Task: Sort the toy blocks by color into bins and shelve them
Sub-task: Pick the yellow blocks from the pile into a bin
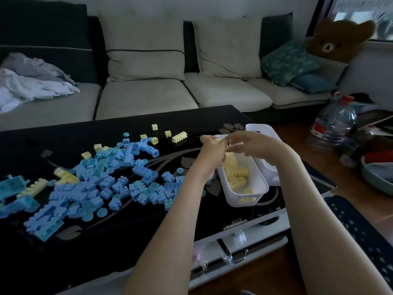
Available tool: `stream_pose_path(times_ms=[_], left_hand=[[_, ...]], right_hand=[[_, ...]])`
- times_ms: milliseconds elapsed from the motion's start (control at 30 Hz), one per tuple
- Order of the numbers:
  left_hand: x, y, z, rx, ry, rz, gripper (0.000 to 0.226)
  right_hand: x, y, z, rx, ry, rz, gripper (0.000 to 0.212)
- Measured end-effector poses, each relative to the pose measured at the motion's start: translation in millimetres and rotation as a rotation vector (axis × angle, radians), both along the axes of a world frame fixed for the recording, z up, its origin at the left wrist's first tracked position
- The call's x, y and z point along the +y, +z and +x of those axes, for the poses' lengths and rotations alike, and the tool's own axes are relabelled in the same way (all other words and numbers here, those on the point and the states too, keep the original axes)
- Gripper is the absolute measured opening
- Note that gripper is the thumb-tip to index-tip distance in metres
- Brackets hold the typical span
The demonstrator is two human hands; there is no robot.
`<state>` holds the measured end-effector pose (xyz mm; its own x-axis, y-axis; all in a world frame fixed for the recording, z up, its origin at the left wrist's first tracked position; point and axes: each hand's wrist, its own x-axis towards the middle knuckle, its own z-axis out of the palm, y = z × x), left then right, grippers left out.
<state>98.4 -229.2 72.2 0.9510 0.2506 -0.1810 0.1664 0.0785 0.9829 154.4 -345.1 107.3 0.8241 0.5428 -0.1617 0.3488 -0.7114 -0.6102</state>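
Note:
A heap of blue blocks [102, 184] covers the left half of the black table [127, 235], with a few yellow blocks [179, 137] scattered among and behind it. A white bin [260, 184] at the table's right holds several yellow blocks [237, 173]. A second white bin [259, 129] stands behind it. Both hands meet above the far end of the near bin. My left hand [209, 155] pinches a small yellow piece [218, 141] at its fingertips. My right hand [253, 147] reaches in from the right, its fingers touching the same spot; its grip is blurred.
A sofa with pale cushions [144, 96] runs behind the table, with crumpled cloth [27, 86] at its left. A large plastic water bottle [333, 126] and clutter stand on the floor at the right. The table's white shelf edge [244, 237] shows below the top.

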Motion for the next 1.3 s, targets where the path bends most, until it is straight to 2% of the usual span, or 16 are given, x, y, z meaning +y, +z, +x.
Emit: stream_pose_path(times_ms=[100,167,333,400,467,533,567,733,967,1133,1300], left_hand=[[-0.7,-2.0,4.2,-0.018,-0.004,-0.173,0.035],[-2.8,-2.0,5.4,-0.027,-0.028,-0.233,0.038],[-10.3,-3.7,5.0,-0.032,-0.059,-0.217,0.033],[-12.5,-6.9,6.8,-0.057,-0.017,-0.12,0.029],[-13.8,-10.8,9.2,-0.073,0.048,0.157,0.024],[-18.1,-13.8,9.3,-0.063,0.052,0.446,0.033],[-20.3,-14.4,8.6,-0.057,0.03,0.519,0.041],[-21.3,-11.2,6.1,-0.094,-0.064,0.621,0.06],[-2.5,6.8,-3.3,-0.129,-0.097,0.645,0.043],[20.1,5.8,-8.3,-0.138,0.006,0.687,0.037],[52.8,0.2,-18.4,-0.049,0.1,0.824,0.037]], right_hand=[[-3.8,-3.0,0.8,0.017,0.019,0.145,0.031],[-4.5,-5.1,2.9,-0.012,0.031,0.157,0.027],[-9.7,-5.3,5.0,-0.059,-0.017,0.218,0.021],[-12.4,-5.6,5.7,-0.077,-0.049,0.163,0.021],[-13.7,-7.1,7.5,-0.1,-0.087,0.092,0.023],[-14.2,-8.7,9.3,-0.122,-0.092,-0.015,0.029],[-13.8,-10.3,10.2,-0.132,-0.091,-0.069,0.033],[-10.4,-11.3,13.3,-0.154,-0.136,-0.066,0.037],[16.7,-15.4,10.6,-0.263,-0.071,-0.111,0.04],[42.4,-15.4,0.0,-0.342,-0.021,-0.121,0.037],[77.3,-12.4,-18.6,-0.373,0.065,-0.098,0.036]])
